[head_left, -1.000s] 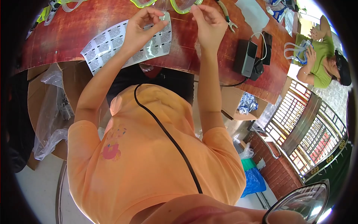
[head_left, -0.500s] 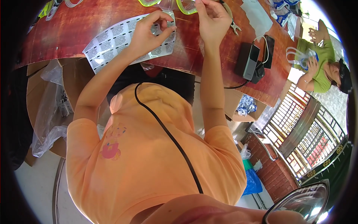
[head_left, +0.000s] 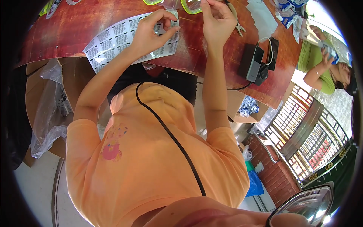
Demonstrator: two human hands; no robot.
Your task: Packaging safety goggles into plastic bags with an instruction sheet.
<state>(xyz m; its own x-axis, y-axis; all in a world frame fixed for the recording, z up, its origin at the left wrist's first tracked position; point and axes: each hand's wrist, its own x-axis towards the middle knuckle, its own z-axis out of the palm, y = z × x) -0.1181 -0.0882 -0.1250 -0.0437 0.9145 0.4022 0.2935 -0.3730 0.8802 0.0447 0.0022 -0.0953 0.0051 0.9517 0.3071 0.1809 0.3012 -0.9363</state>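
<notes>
A white sheet of printed labels [head_left: 109, 47] lies on the red table, its near edge hanging over the table's front. Above it hovers my left hand [head_left: 153, 32], fingers curled and thumb held apart, with a visible gap and nothing between them. My right hand [head_left: 218, 23] is farther right, near the top edge of the view, thumb and fingertips pinched together. What they pinch, if anything, is too small to make out. Right beside these fingertips is a clear plastic piece with a bright green rim [head_left: 192, 8], cut off by the view's top edge.
Pliers [head_left: 239, 28] lie right of my right hand. A dark power bank [head_left: 250, 62] with a white cable sits at the table's right. Cardboard boxes [head_left: 36, 90] stand under the table. At far right a person in a green shirt [head_left: 323, 77] handles a blue-and-clear item.
My hands keep almost the same pose; the view shifts slightly. The person at far right has raised the blue-and-clear item closer to their head.
</notes>
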